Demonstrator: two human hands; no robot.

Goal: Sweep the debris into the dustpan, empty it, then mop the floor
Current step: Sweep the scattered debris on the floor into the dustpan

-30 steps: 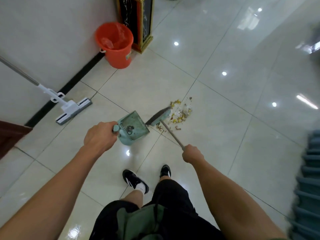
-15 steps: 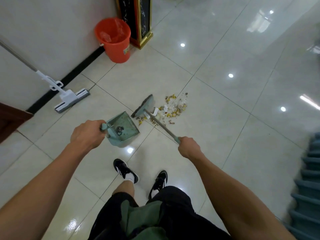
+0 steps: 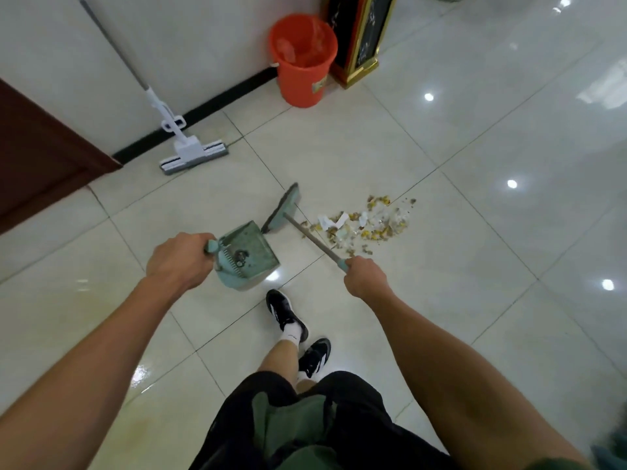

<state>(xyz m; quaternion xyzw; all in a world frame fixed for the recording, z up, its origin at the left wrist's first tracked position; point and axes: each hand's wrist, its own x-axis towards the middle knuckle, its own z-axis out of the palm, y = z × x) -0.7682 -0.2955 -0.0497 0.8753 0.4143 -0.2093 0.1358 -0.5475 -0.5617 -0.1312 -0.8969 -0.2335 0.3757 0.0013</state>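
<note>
Swung left of the debris [image 3: 364,223] since before, the broom [image 3: 283,210] is gripped by the right hand [image 3: 364,276]; left hand [image 3: 178,259] grips the dustpan [image 3: 244,254], hiding its handle.

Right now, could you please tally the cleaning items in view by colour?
Teal: 2, the plastic dustpan and the long-handled brush.
Orange: 1, the round plastic bucket.
White and grey: 1, the flat sponge mop leaning on the wall.
Total: 4.
</note>
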